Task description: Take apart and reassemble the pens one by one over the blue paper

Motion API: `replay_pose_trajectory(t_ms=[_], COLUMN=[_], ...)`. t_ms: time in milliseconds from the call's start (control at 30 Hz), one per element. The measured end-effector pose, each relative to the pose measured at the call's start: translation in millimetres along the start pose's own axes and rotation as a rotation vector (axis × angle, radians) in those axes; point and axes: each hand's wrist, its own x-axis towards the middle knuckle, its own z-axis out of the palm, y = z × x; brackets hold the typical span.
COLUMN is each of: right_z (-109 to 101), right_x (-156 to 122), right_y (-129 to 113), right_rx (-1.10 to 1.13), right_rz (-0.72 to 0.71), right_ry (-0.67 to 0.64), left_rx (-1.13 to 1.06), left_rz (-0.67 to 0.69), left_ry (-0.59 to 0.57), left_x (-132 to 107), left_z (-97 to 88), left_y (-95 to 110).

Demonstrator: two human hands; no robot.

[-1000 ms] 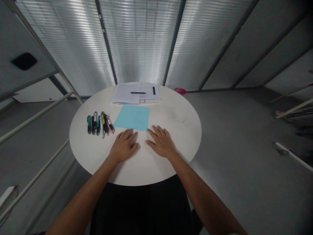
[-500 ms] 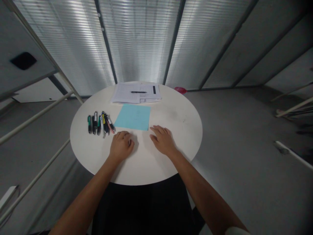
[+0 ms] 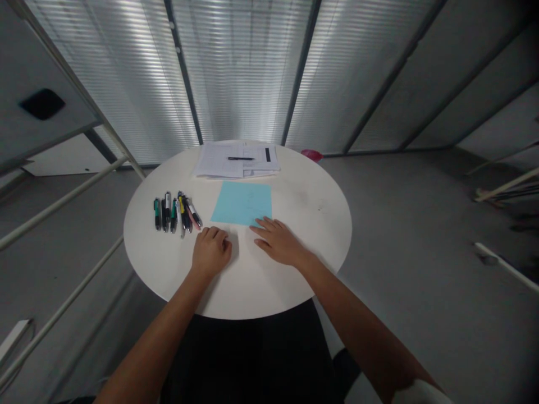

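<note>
Our right hand (image 3: 280, 243) lay open, fingertips on blue paper sheet (image 3: 242, 203) edge; left hand (image 3: 210, 252) loosely curled on round table (image 3: 311, 207), holding nothing, near pens (image 3: 174, 214) at left

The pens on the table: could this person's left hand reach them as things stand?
Probably yes: the left hand rests on the round white table right beside the pens, with nothing visible between them.

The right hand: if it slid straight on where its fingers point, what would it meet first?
The light blue sheet, whose lower edge the right hand seems to reach, though contact is hard to judge.
</note>
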Motion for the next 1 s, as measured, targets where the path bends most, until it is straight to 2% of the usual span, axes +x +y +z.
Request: replay_pose_trajectory(t_ms=[133, 267, 533, 667, 833, 900, 1000], right_z=[-5.8, -6.7, -7.5, -15.8, -16.6, -11.9, -3.4], right_x=[-22.1, -28.5, -18.2, 7.3, 63.2, 80.2, 89.8], right_y=[25.8, 41.8, 45.5, 31.8, 1.4, -8.3, -14.0], right_rx=[0.037, 0.11, 0.231, 0.344, 0.572, 0.522, 0.285], right_rz=[0.037, 0.04, 0.075, 0.141, 0.191, 0.182, 0.217], right_ry=[0.025, 0.09, 0.182, 0.349, 0.423, 0.406, 0.37], left_rx=[-0.008, -0.011, 0.005, 0.013, 0.03, 0.02, -0.065], left_rz=[-0.008, -0.007, -0.01, -0.013, -0.006, -0.008, -0.057], left_ry=[0.005, 0.018, 0.005, -0.005, -0.005, -0.008, 0.009], left_x=[0.3, 0.5, 0.5, 1.0, 1.5, 1.3, 2.1], left_z=[1.4, 2.5, 1.2, 1.5, 4.0, 3.9, -1.0], left_y=[-0.3, -0.5, 0.9, -0.3, -0.7, -0.4, -3.4])
